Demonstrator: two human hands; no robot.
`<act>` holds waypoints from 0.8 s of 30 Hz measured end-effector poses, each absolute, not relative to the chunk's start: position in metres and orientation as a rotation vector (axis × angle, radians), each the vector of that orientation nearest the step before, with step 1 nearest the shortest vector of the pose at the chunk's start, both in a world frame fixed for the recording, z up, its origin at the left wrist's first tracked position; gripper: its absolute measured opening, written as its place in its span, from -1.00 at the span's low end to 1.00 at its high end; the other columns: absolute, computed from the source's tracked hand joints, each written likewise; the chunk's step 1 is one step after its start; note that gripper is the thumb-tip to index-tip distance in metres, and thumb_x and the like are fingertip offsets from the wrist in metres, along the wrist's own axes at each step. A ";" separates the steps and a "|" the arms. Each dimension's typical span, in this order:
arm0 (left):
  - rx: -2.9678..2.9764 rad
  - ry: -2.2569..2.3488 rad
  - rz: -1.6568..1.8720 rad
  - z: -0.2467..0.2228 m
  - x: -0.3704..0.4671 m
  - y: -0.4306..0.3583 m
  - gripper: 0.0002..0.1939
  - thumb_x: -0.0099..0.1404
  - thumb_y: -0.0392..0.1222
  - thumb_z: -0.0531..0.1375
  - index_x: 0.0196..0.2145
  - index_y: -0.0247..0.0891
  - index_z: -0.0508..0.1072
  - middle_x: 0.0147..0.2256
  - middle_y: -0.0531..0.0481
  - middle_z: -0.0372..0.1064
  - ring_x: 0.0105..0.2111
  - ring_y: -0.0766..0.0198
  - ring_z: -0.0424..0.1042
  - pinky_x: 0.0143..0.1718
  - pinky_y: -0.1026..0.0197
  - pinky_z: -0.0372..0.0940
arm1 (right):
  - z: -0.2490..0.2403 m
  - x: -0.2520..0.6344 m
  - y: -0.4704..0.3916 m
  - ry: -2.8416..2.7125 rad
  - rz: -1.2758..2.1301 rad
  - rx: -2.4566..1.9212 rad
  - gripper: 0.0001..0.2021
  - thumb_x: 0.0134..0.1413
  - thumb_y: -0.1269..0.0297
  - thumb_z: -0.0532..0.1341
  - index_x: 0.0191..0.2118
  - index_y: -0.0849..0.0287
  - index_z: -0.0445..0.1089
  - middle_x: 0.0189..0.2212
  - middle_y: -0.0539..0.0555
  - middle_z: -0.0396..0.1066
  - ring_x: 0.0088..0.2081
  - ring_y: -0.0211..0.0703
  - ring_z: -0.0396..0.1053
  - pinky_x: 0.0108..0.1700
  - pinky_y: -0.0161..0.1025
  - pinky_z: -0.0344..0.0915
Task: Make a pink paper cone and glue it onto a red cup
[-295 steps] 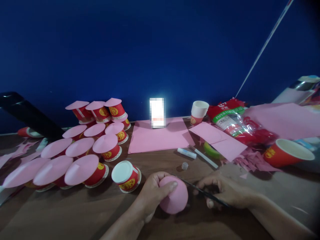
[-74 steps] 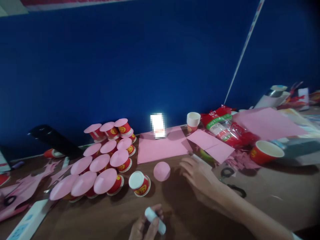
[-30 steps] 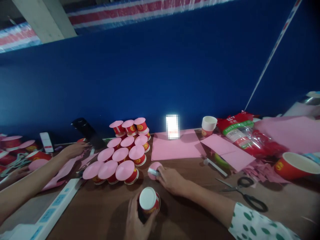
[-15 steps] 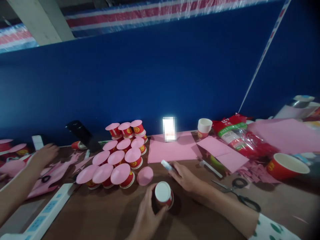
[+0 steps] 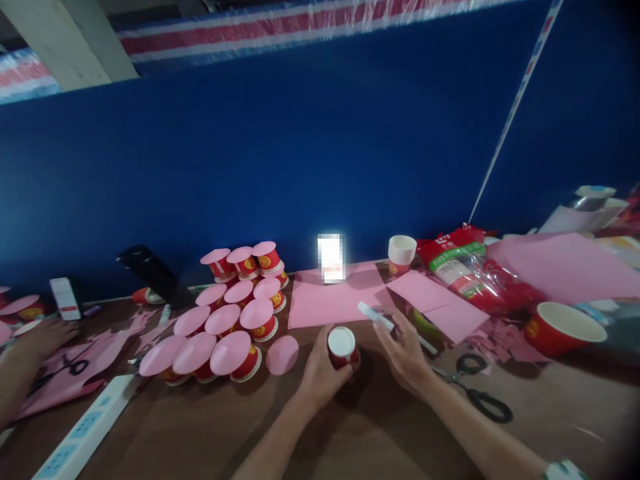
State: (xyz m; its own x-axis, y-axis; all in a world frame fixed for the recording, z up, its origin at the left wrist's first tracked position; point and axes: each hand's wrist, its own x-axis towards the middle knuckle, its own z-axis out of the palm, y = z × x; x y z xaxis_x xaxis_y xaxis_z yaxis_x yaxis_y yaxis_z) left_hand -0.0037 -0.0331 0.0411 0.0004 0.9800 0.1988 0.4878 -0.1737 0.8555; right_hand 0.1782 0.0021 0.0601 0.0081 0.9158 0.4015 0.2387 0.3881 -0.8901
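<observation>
My left hand (image 5: 324, 370) is wrapped round a red paper cup (image 5: 343, 345), which is upside down with its white base facing up. In my right hand (image 5: 406, 350), just right of the cup, is a white glue stick (image 5: 376, 315), tilted and apart from the cup. A loose pink paper disc (image 5: 283, 355) lies on the table left of my left hand. Farther left stand rows of upturned red cups (image 5: 250, 365) topped with pink paper discs (image 5: 231, 353).
Pink sheets (image 5: 340, 300) lie behind my hands, below a bright phone (image 5: 331, 259). At right are black-handled scissors (image 5: 487, 403), a large red paper cup (image 5: 565, 330) and a packet of cups (image 5: 465, 267). A power strip (image 5: 85, 427) and a co-worker's hand (image 5: 45, 340) are at left.
My left hand has moved the cup away from me and slightly right. My right hand has shifted right with the glue stick. The co-worker's hand has moved left.
</observation>
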 end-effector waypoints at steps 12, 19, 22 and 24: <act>1.555 1.583 1.233 0.032 0.002 -0.036 -0.44 -0.04 -0.19 0.27 -0.06 -0.26 0.21 -0.15 -0.11 0.33 -0.14 0.14 0.34 -0.09 0.07 0.22 | 0.052 0.174 -0.011 -1.428 0.820 -1.032 -0.85 0.07 0.25 0.12 -0.24 0.16 0.31 -0.41 0.03 0.34 -0.43 -0.26 0.29 -0.41 -0.35 0.27; 1.551 1.558 1.240 0.029 0.002 -0.037 -0.42 -0.04 -0.17 0.29 -0.06 -0.26 0.21 -0.15 -0.11 0.33 -0.15 0.14 0.35 -0.11 0.07 0.24 | 0.044 0.173 -0.018 -1.484 0.884 -1.037 -0.84 0.13 0.23 0.06 -0.23 0.18 0.27 -0.53 0.00 0.27 -0.55 -0.31 0.22 -0.56 -0.39 0.20; 1.552 1.505 1.256 0.028 0.002 -0.037 -0.45 -0.02 -0.19 0.27 -0.05 -0.25 0.21 -0.16 -0.10 0.34 -0.18 0.17 0.36 -0.13 0.09 0.25 | 0.046 0.174 -0.021 -1.559 0.809 -1.063 -0.85 0.12 0.25 0.06 -0.23 0.18 0.27 -0.49 0.03 0.31 -0.53 -0.30 0.24 -0.54 -0.38 0.22; 1.550 1.482 1.252 0.028 0.002 -0.038 -0.47 0.00 -0.19 0.26 -0.06 -0.24 0.21 -0.17 -0.09 0.35 -0.20 0.19 0.36 -0.14 0.11 0.26 | 0.048 0.174 -0.023 -1.634 0.734 -1.053 -0.86 0.11 0.29 0.07 -0.23 0.17 0.27 -0.46 0.04 0.34 -0.51 -0.28 0.27 -0.49 -0.36 0.25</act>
